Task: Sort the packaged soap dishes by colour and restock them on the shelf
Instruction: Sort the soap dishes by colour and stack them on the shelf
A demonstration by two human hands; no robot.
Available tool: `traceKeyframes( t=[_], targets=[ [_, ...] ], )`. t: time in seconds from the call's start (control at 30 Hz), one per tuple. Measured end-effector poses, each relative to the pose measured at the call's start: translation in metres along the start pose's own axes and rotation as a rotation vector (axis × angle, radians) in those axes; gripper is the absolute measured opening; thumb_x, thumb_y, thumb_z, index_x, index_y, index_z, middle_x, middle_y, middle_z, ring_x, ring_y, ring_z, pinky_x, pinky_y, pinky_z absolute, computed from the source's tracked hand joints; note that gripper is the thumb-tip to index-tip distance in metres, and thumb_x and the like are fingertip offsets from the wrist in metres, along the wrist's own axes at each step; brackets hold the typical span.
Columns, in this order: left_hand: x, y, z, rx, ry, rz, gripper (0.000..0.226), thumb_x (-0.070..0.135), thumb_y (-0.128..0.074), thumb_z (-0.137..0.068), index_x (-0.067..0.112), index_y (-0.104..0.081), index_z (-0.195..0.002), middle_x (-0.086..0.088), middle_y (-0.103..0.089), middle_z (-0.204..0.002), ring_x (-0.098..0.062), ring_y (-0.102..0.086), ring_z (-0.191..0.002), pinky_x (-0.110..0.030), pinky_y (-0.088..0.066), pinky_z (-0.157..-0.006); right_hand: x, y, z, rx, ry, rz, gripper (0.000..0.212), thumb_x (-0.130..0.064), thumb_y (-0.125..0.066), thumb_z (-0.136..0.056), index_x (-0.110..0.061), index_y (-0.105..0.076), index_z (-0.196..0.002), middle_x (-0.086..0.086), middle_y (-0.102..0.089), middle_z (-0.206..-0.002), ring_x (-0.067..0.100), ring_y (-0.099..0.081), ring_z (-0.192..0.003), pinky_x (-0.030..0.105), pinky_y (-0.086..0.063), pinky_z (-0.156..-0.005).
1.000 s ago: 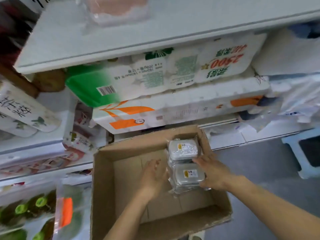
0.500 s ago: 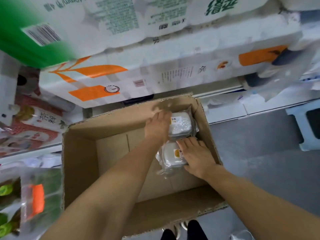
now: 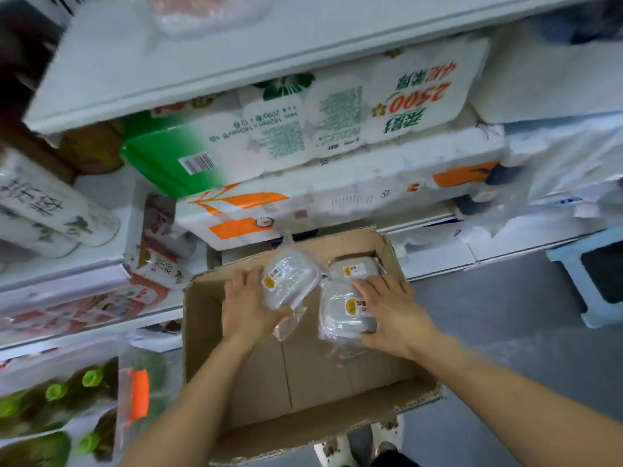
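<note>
- Both hands are down in the cardboard box (image 3: 256, 382): the left hand (image 3: 247, 306) grips one wrapped soap dish (image 3: 290, 281) from beneath, fingers curled round its edge so that it tilts clear of the others; the right hand (image 3: 392, 311) lies over a second packaged dish (image 3: 344, 313), fingers along its top and thumb at its near edge.
- A third dish (image 3: 359, 269) sits just behind the second one, against the far right corner of the box.
- All three look pale grey or white under clear wrap with yellow stickers; I cannot tell them apart by colour.
- By my reading the job is at the unpacking stage: these dishes are not yet on a shelf, and most of the box floor is bare cardboard.
- A pinkish packaged item (image 3: 209, 11) lies on the upper shelf (image 3: 303, 45), too blurred to identify.
- Toilet-paper packs (image 3: 303, 129) crowd the shelf directly behind the box, so there is little room there.
- Bagged bottles with green caps (image 3: 54, 399) lie at lower left, and a blue stool (image 3: 573, 281) stands on the floor to the right.
</note>
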State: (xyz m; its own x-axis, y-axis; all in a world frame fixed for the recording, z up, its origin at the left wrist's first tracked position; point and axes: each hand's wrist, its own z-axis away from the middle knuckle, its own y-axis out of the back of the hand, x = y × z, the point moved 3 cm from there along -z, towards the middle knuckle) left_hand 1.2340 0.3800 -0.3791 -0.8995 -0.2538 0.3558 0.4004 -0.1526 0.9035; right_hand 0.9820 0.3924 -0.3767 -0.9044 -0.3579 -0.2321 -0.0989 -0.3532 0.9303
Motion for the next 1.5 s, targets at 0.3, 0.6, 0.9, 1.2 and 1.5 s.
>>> traceKeyframes(
  t=[0.3,0.6,0.9,1.2,1.5],
  targets=[
    [0.038,0.146,0.042,0.176,-0.040,0.323,0.095,0.061,-0.063,-0.051,0.023,-0.047,-0.137,0.003,-0.042,-0.118,-0.022,-0.046,-0.119,-0.033,-0.041,-0.099,-0.023,0.154,0.026,0.438,0.036,-0.154,0.092,-0.063,-0.053,-0.061,-0.018,-0.042,-0.140,0.000,-0.050,-0.127,0.023,-0.048,-0.114,0.038,-0.045,-0.091],
    [0.101,0.264,0.046,0.334,-0.265,0.353,0.070,0.046,-0.076,-0.069,0.025,-0.050,-0.130,0.009,-0.045,-0.109,-0.005,-0.049,-0.093,-0.023,-0.039,-0.076,0.007,0.293,0.028,0.686,0.038,-0.209,0.090,-0.057,-0.059,-0.058,-0.020,-0.043,-0.139,-0.004,-0.049,-0.124,0.017,-0.042,-0.112,0.029,-0.038,-0.094],
    [0.196,0.282,-0.010,0.330,-0.366,0.412,0.085,0.048,-0.077,-0.059,0.029,-0.043,-0.135,0.010,-0.044,-0.119,-0.007,-0.049,-0.106,-0.027,-0.047,-0.092,0.093,0.394,-0.032,0.698,-0.034,-0.174,0.072,-0.036,-0.080,-0.065,-0.020,-0.045,-0.127,-0.001,-0.052,-0.116,0.019,-0.042,-0.106,0.040,-0.045,-0.088],
    [0.255,0.266,-0.067,0.334,-0.399,0.547,0.097,0.041,-0.079,-0.051,0.033,-0.036,-0.137,0.014,-0.047,-0.125,-0.002,-0.052,-0.113,-0.017,-0.047,-0.091,0.144,0.427,-0.153,0.320,0.185,-0.179,0.057,-0.038,-0.077,-0.060,-0.032,-0.052,-0.111,-0.008,-0.053,-0.102,0.015,-0.045,-0.099,0.025,-0.041,-0.079],
    [0.283,0.266,-0.094,0.446,-0.387,0.585,0.092,0.033,-0.080,-0.053,0.042,-0.033,-0.131,0.016,-0.041,-0.127,-0.005,-0.045,-0.121,-0.019,-0.043,-0.097,0.133,0.464,-0.161,0.482,0.263,-0.861,0.031,-0.043,-0.056,-0.095,-0.017,-0.067,-0.109,0.003,-0.066,-0.106,0.018,-0.062,-0.093,0.031,-0.048,-0.082]
  ],
)
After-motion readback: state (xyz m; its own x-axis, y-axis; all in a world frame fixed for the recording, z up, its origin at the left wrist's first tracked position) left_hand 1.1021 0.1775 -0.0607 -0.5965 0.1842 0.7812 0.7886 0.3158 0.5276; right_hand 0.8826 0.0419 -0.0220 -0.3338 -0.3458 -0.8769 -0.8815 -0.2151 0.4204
